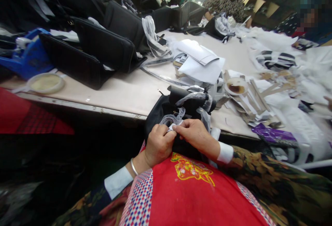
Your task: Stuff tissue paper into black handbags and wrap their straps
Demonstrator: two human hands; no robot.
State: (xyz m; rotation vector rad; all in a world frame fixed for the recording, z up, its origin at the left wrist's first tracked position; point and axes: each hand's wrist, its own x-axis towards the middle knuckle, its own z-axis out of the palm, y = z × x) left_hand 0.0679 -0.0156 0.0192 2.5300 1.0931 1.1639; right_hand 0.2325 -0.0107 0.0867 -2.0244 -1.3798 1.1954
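A black bag leans at the table's front edge, against my red apron. Its handles and a coiled strap are wrapped in clear plastic. My left hand is closed at the bag's near side, its fingers curled beside a small white piece, like paper or tape. With thumb and fingertips, my right hand pinches that white piece from the other side. The two hands nearly meet. What lies under the left fingers is partly hidden.
Several black bags stand at the left, by a blue bin and a round dish. White sheets lie ahead. At the right are a brown-stained bowl, cardboard strips and plastic wrap. Two people are across the table.
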